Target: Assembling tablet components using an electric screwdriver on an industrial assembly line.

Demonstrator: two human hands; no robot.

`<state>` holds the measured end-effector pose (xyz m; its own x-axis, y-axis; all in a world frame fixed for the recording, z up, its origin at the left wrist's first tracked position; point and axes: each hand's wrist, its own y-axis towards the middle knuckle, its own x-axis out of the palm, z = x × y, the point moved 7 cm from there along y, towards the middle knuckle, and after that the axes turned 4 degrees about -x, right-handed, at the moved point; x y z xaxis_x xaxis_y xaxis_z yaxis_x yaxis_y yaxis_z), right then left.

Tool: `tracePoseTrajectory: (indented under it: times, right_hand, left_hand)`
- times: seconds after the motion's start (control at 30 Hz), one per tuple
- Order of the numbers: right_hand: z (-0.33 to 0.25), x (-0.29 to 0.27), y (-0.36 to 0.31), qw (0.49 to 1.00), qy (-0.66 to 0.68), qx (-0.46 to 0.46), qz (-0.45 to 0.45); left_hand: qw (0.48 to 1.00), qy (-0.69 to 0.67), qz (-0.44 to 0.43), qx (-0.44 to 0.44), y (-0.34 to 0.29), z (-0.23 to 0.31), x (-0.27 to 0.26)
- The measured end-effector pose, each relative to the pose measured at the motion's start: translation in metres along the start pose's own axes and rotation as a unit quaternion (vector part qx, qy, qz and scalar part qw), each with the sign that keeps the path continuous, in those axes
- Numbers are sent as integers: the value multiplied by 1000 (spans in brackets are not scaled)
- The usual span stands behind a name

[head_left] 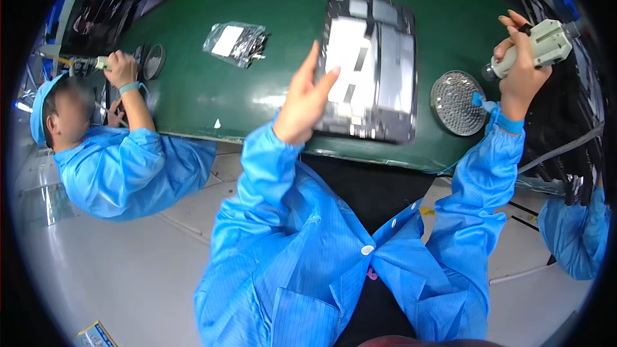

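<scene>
A flat tablet-like device (398, 83) with its inner parts exposed lies on the green table in front of me, slightly blurred. It shows a dark frame, grey panels and a bright white area. My left hand (302, 96) is at its left side, the thumb reaching over the surface and the index finger stretched along the edge, well apart. Out to the right, raised, my right hand (520, 67) is closed around a pale electric screwdriver (549, 44), its narrow end pointing left. Below that hand is a round dish (457, 103) of small metallic pieces.
A clear bag of dark parts (238, 44) with a white label lies left of the device on the green table (276, 0). At the left, a co-worker (122, 160) in blue holds a pale tool near another round dish (154, 62). A blue sleeve (575, 231) shows at far right.
</scene>
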<state>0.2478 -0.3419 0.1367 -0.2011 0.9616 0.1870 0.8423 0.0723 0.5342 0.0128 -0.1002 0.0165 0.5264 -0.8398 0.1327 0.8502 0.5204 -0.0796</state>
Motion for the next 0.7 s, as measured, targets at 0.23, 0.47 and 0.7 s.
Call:
tracePoseTrajectory:
  times: [0.23,0.47,0.7]
  right_hand:
    - [11,15,-13,1000,-7,-4,-30]
    - [9,9,-10,999,-17,-15,-31]
    - [9,15,-15,999,-21,-10,-48]
  left_hand:
    - [958,281,54,6,-60,-1,-5]
    - [712,578,350,189,-12,67,-139]
    - [884,377,270,-50,66,37,-301]
